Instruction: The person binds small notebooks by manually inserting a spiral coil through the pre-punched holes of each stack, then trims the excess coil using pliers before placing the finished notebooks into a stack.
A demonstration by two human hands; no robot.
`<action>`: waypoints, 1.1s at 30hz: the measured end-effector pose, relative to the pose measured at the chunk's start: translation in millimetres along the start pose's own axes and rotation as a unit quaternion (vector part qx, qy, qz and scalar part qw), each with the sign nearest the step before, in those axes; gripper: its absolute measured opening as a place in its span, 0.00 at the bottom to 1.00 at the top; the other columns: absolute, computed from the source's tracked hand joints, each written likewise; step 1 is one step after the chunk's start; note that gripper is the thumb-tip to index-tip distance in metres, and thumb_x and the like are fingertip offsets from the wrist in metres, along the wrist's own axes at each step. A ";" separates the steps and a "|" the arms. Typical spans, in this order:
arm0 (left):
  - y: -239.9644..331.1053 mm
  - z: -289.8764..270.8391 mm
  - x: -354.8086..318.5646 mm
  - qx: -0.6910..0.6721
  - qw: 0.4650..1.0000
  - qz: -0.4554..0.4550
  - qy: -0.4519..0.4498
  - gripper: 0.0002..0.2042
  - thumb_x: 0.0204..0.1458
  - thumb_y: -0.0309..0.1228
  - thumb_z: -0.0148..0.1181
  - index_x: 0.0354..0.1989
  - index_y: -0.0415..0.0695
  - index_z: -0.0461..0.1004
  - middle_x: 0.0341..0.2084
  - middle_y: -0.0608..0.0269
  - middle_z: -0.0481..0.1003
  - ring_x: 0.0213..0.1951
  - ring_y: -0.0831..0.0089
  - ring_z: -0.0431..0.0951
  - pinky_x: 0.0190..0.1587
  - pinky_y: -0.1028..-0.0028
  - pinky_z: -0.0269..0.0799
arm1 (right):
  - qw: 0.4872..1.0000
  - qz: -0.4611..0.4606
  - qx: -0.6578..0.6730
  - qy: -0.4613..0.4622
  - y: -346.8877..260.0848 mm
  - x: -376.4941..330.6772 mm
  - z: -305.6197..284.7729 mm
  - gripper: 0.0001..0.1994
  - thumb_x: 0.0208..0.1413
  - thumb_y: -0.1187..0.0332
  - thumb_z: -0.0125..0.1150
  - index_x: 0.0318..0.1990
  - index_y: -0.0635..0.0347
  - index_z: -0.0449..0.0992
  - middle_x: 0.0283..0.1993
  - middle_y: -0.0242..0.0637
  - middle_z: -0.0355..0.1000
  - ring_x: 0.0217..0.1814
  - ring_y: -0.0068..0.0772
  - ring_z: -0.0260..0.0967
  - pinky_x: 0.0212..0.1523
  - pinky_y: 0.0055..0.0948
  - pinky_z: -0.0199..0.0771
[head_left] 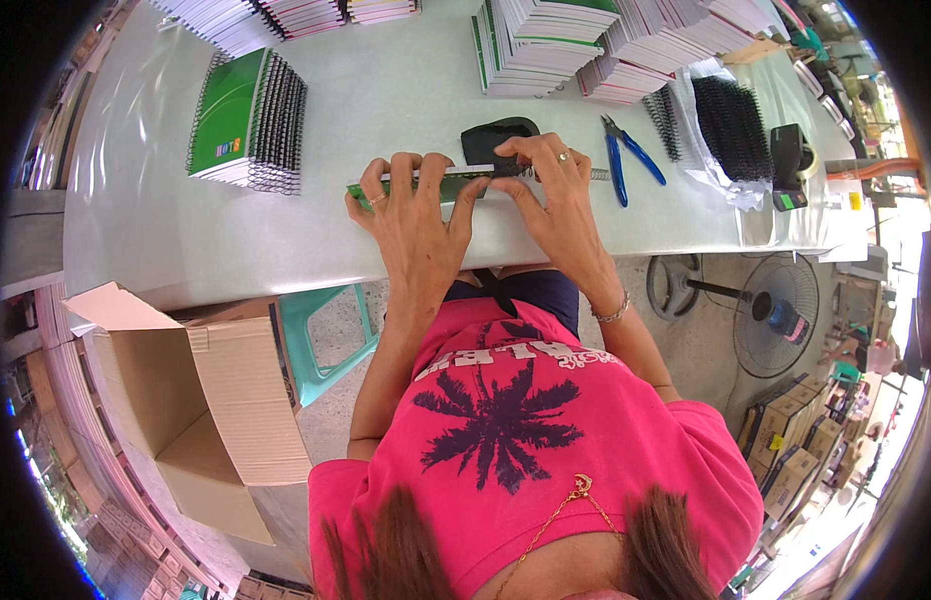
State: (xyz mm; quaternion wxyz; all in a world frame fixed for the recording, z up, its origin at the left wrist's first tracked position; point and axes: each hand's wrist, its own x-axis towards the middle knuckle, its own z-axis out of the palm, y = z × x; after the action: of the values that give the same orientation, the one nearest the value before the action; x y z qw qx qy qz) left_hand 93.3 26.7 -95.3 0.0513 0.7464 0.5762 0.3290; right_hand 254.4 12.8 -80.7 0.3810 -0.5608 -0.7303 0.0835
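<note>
My left hand (pixel 415 210) is closed around a thin green notebook (pixel 453 188), held edge-on just above the table's near side. My fingers lie over its white paper edge, and my thumb presses from the near side. At the notebook's right end, my right hand (pixel 560 200) is closed, thumb and fingers bent around a spiral binding coil (pixel 600 174). The coil's free end sticks out to the right of that hand. How far it runs into the notebook is hidden by my fingers. A black flat piece (pixel 490 137) lies just behind my hands.
Blue-handled pliers (pixel 625 160) lie to the right, near a heap of black coils (pixel 730 125). A stack of bound green notebooks (pixel 225 110) stands at left; unbound stacks (pixel 535 50) stand at the back. Below are an open cardboard box (pixel 250 400) and a fan (pixel 775 310).
</note>
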 end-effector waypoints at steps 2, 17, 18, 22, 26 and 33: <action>0.9 -1.2 0.4 -0.003 1.000 0.000 -0.003 0.14 0.50 0.43 0.66 0.39 0.51 0.75 0.39 0.67 0.69 0.51 0.59 0.61 0.55 0.47 0.49 | 1.000 0.001 -0.021 -0.012 1.5 1.0 0.1 0.07 0.57 0.67 0.59 0.42 0.54 0.76 0.39 0.33 0.69 0.46 0.36 0.66 0.53 0.40 0.55; -3.0 -2.0 0.2 -0.178 0.973 -0.058 0.136 0.28 0.43 0.34 0.75 0.52 0.42 0.68 0.52 0.41 0.57 0.55 0.50 0.58 0.56 0.54 0.56 | 0.995 -0.040 -0.069 -0.057 -5.3 11.3 -0.9 0.07 0.60 0.62 0.57 0.39 0.53 0.77 0.39 0.33 0.69 0.45 0.39 0.65 0.51 0.43 0.58; -8.4 -1.2 -2.3 -0.184 0.976 -0.064 0.093 0.28 0.42 0.34 0.75 0.51 0.42 0.67 0.52 0.41 0.57 0.55 0.49 0.58 0.56 0.55 0.57 | 0.996 -0.034 -0.033 -0.073 -2.5 10.5 -1.9 0.08 0.61 0.62 0.56 0.39 0.53 0.77 0.40 0.34 0.69 0.45 0.41 0.65 0.51 0.43 0.59; -21.3 -5.5 -6.7 -0.189 0.976 -0.108 0.020 0.28 0.41 0.36 0.77 0.46 0.41 0.67 0.47 0.44 0.58 0.55 0.49 0.58 0.53 0.57 0.60 | 0.996 0.041 -0.006 -0.083 6.5 17.6 -11.7 0.11 0.60 0.61 0.58 0.43 0.56 0.77 0.44 0.41 0.69 0.47 0.50 0.63 0.50 0.44 0.64; -38.2 -17.7 -1.1 -0.183 0.981 -0.055 -0.019 0.27 0.39 0.35 0.77 0.43 0.41 0.66 0.45 0.48 0.59 0.54 0.52 0.58 0.54 0.57 0.60 | 0.985 0.131 -0.071 -0.089 23.4 15.3 2.3 0.22 0.52 0.56 0.67 0.50 0.60 0.73 0.52 0.56 0.64 0.48 0.59 0.61 0.51 0.47 0.66; -58.8 -25.8 -0.6 -0.204 0.977 -0.013 -0.065 0.32 0.33 0.38 0.80 0.42 0.42 0.65 0.44 0.51 0.57 0.55 0.54 0.57 0.54 0.58 0.61 | 0.992 0.102 -0.033 -0.066 30.0 5.6 28.9 0.33 0.44 0.54 0.74 0.51 0.70 0.70 0.59 0.59 0.58 0.58 0.60 0.58 0.58 0.45 0.64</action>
State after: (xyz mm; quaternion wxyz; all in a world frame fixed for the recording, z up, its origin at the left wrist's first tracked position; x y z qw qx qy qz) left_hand 30.4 37.8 -102.3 0.2446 0.7321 0.5022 0.3899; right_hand 257.8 37.3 -114.7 0.3028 -0.6382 -0.6949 0.1343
